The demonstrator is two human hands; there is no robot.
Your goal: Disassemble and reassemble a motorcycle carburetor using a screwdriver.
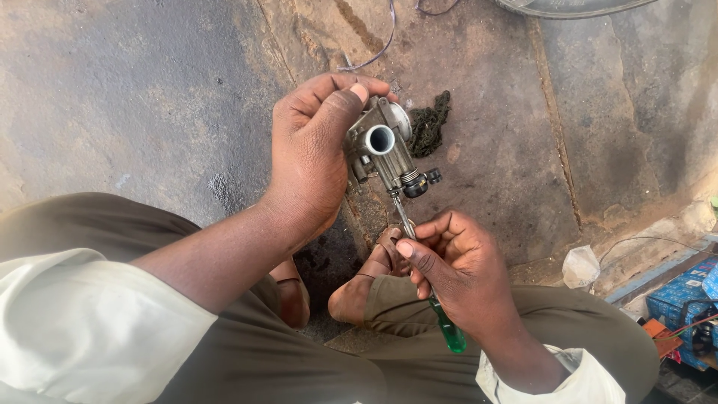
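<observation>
- Nearest the camera, the right hand is closed around a long thin screwdriver with a clear green plastic handle. The thumb and first fingers pinch the metal shaft, and the green end sticks out near the wrist.
- The screwdriver's long line runs from near right up to far left. Its tip sits at the bottom of the small grey metal engine part with a round open tube, next to a little black knob.
- The left hand holds that metal part up in the air, just past the right hand. Its fingers curl around the left and far side, with the thumb on top. The round tube mouth faces the camera.
- The two hands are close, joined only by the tool. The part lies up and a bit left of the right fingers.
- Under the hands are the person's bent knees and feet, so there is little room low down.
- Farther away, on the grey concrete ground, lies a dark greasy clump. The ground is open to the left.
</observation>
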